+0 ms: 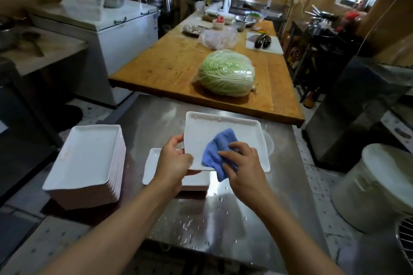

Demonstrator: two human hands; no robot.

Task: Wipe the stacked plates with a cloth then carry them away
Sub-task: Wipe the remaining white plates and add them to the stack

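My left hand (173,161) grips the left edge of a white rectangular plate (223,131), held tilted above the steel table (214,219). My right hand (242,169) holds a blue cloth (218,152) and presses it onto the plate's near side. Under the held plate lies a low stack of white plates (152,167), partly hidden by my hands. A tall stack of the same plates (89,163) stands at the table's left edge.
Water drops dot the steel table near me. Beyond it a wooden table (169,62) carries a wrapped cabbage (226,72), bowls and a cutting board. A white bucket (377,187) stands on the floor at right, a chest freezer (125,29) at left.
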